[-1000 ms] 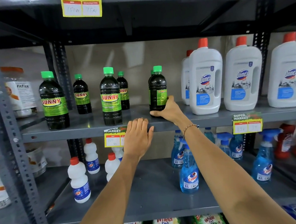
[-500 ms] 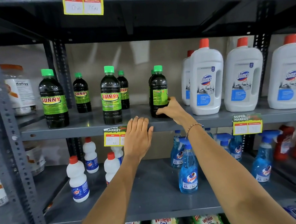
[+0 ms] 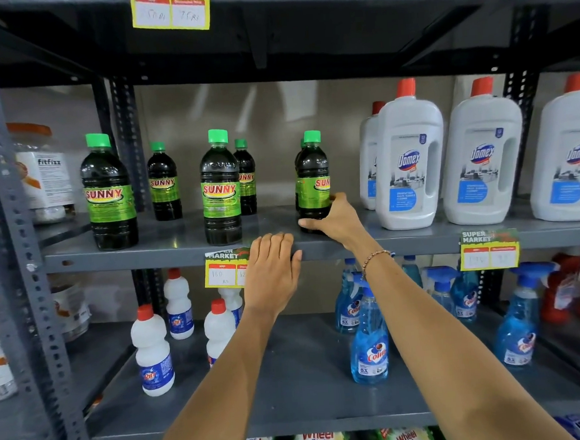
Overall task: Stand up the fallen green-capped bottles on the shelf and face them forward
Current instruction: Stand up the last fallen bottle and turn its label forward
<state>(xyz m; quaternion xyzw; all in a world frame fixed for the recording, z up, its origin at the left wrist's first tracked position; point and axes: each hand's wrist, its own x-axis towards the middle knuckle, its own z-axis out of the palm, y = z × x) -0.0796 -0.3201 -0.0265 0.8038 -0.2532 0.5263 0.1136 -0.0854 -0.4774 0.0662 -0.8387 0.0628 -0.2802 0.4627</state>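
Note:
Several dark green-capped SUNNY bottles stand upright on the grey middle shelf [image 3: 167, 252]. My right hand [image 3: 336, 220] grips the base of the rightmost bottle [image 3: 312, 180]; its label is turned partly to the right, so only "SUN" shows. Another bottle is mostly hidden behind it. The front left bottle [image 3: 108, 194] and the front middle bottle [image 3: 220, 190] face forward, as do two further back [image 3: 163, 184] [image 3: 246, 178]. My left hand [image 3: 271, 272] rests flat with fingers together on the shelf's front edge, holding nothing.
White Domex bottles [image 3: 408, 167] with red caps stand close to the right of the held bottle. A yellow price tag [image 3: 225, 270] hangs beside my left hand. Blue spray bottles [image 3: 369, 345] and small white bottles [image 3: 152, 353] fill the lower shelf.
My right hand has twisted the rightmost bottle, so its SUNNY label now turns into view from the right. The left hand has stayed on the shelf edge.

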